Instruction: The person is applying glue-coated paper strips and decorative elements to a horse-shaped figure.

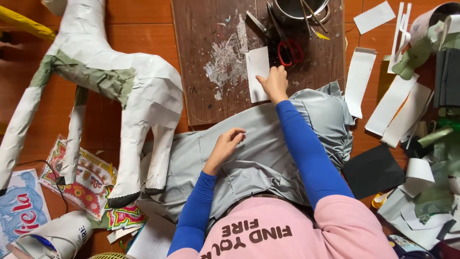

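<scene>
I observe the right hand [275, 83] at 12 o'clock, fingers curled and pressing on a white paper strip [257, 73] lying on the wooden board [201, 57]; whether they grip it I cannot tell. Red-handled scissors [286, 45] lie just beside it at 1 o'clock. The left hand [227, 145] rests loosely curled on grey cloth [258, 158], holding nothing. A paper-covered animal figure [110, 76] stands at 9 o'clock.
</scene>
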